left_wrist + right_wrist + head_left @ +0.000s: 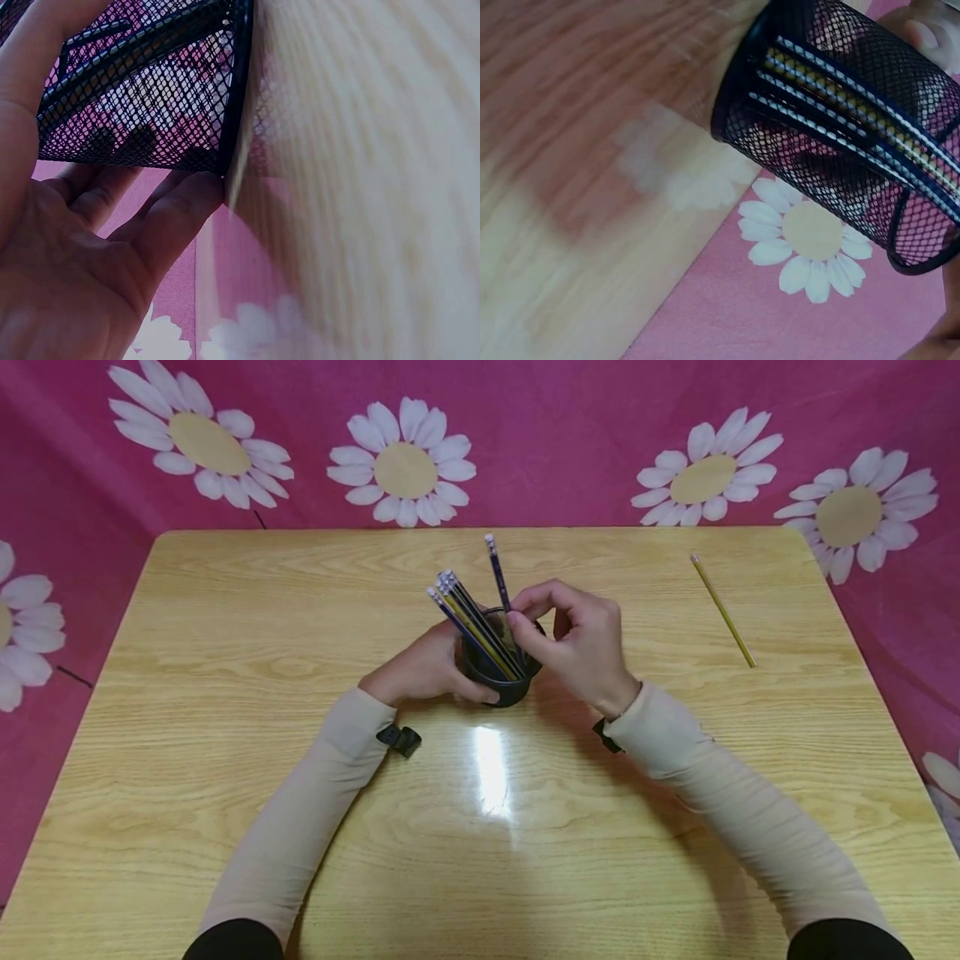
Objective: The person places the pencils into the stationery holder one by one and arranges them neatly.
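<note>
A black mesh pencil cup (504, 695) stands on the table, gripped from its left side by my left hand (427, 667). The left wrist view shows the fingers of that hand (82, 255) curved round the mesh wall (165, 97). Several pencils (471, 620) lean left inside the cup, eraser ends up. Between thumb and forefinger, my right hand (585, 639) pinches a dark pencil (497, 564) that stands nearly upright, its lower part inside the cup. Through the mesh (817, 161) in the right wrist view, dark and yellow pencil shafts show.
A yellow pencil (723, 612) lies alone on the wooden table (225, 635), to the right of my right hand. Behind the table's far edge hangs a pink cloth (555, 443) printed with white daisies. Both wrists wear black straps.
</note>
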Demonstrator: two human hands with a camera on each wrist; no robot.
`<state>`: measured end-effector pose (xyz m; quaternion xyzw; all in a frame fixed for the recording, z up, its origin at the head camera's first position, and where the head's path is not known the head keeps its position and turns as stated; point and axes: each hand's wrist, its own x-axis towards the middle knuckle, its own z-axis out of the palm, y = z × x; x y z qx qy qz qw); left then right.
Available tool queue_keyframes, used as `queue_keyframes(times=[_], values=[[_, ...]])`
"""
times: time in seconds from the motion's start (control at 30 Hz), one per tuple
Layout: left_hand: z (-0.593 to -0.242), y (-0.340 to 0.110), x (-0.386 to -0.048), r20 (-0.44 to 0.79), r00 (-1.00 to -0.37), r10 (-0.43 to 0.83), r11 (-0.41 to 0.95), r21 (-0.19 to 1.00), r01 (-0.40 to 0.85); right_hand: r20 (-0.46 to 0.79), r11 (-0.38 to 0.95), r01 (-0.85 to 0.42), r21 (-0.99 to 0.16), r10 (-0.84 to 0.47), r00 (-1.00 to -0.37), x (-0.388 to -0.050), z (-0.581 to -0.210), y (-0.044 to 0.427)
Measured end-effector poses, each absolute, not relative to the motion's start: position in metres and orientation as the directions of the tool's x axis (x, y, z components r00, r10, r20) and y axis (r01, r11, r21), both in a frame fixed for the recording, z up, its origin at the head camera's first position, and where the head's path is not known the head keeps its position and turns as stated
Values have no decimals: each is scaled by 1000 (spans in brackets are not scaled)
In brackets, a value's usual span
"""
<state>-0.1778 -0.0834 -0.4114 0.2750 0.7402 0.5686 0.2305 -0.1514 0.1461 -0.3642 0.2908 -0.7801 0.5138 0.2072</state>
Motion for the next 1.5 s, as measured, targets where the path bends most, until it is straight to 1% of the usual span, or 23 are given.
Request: queue_keyframes(times=[0.13, 0.37, 0.67, 0.93, 1.23, 1.5], values=[[-411, -84, -178, -17, -732, 681, 192, 969, 156, 605, 338, -659, -672, -263, -752, -151, -367, 145], [-412, -83, -178, -20, -739, 673, 197, 968, 153, 581, 396, -650, -649, -293, -759, -150, -370, 144], [-411, -83, -178, -21, -733, 680, 195, 969, 154, 546, 478, -641, -600, -341, -765, -149, -370, 142], [-408, -81, -177, -20, -730, 683, 201, 966, 162, 504, 544, -616, -569, -361, -785, -149, -369, 140], [-409, -81, -177, 6, -739, 674, 191, 964, 182, 503, 550, -615, -565, -361, -785, -149, -371, 138], [-408, -81, -175, -10, -734, 679, 180, 971, 154, 549, 460, -638, -618, -328, -769, -148, -368, 144]])
